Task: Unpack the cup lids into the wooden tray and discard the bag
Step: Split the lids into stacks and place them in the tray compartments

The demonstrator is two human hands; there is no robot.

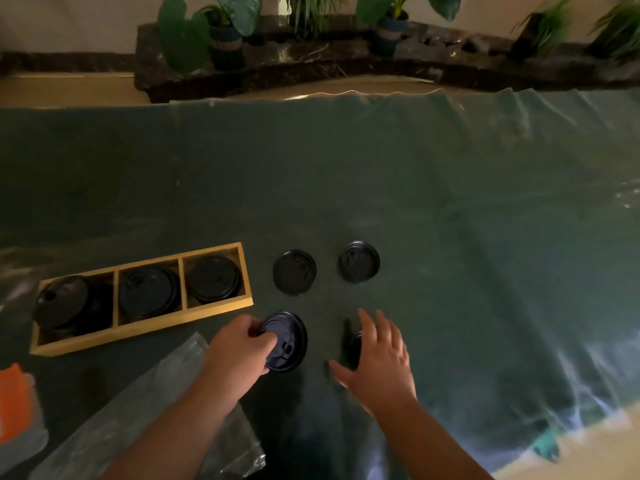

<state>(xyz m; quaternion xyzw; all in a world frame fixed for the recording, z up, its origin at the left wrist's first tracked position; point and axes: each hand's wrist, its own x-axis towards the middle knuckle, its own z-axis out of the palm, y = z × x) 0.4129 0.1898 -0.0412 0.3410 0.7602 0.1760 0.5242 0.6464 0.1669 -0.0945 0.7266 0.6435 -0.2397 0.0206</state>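
Note:
A wooden tray [221, 309] with three compartments lies at the left, each holding black cup lids [214, 278]. Two loose black lids sit on the cloth further out, one [294, 271] near the tray and one [359, 261] to its right. My left hand [239, 351] pinches the left edge of a third loose lid [289, 341] near me. My right hand [377, 358] hovers with spread fingers over a fourth lid [354, 346], which it mostly hides. The clear plastic bag [145, 403] lies crumpled under my left forearm.
A dark green cloth [415, 202] under clear plastic sheeting covers the table. An orange and white object [15, 410] sits at the near left edge. Potted plants [221, 32] stand on a dark stone ledge beyond the table.

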